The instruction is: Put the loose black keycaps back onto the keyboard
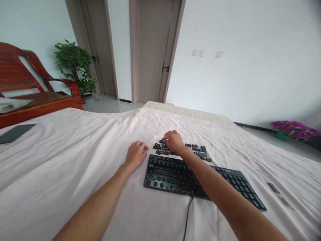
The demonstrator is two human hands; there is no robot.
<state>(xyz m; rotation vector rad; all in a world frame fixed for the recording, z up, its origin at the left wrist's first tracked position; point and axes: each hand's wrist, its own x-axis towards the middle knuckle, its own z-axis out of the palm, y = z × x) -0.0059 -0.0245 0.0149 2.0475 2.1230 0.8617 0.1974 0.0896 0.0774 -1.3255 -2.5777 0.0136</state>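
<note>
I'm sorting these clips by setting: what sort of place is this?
Probably a room in a home: a wooden armchair, a potted plant beside interior doors, and a cloth-covered surface holding a keyboard.

Single head-worn view, looking forward and down along both forearms. Keyboard (200, 180) near, centre-low. Cloth-covered surface (62, 160) fills lower half; doors (152, 50), white wall far behind.

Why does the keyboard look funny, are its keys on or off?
Many are off: the keyboard shows bare round sockets, and loose keycaps lie behind it.

Loose black keycaps (198, 150) beyond stripped keyboard (175, 174)
</note>
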